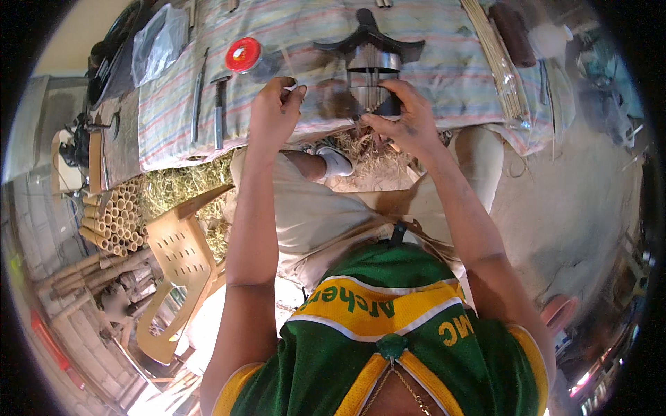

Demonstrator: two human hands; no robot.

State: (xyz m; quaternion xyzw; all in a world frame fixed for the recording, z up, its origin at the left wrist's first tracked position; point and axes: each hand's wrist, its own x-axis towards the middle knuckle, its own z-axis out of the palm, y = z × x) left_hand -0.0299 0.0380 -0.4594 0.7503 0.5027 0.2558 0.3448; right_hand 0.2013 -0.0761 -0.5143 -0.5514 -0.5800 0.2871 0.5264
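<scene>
My left hand [274,114] is raised over the near part of the table, thumb and forefinger pinched together. A thin pale strip [288,61] runs up from those fingertips. To its right stands a device with a black, three-armed top [368,33], a shiny metal band [373,59] and several thin upright rods [373,82]. My right hand [411,121] grips the lower dark part of this device, forefinger at its right side and thumb at its near edge. The palm hides some of its base. Just beyond my left hand sits a clear jar with a red lid [243,55].
A striped cloth [451,83] covers the table. Left lie a hammer [219,111], a long slim tool [199,97] and a plastic bag [159,45]; right, a bundle of thin sticks [496,62]. Below left are a plastic chair [177,256], straw [180,187] and bamboo tubes [118,215].
</scene>
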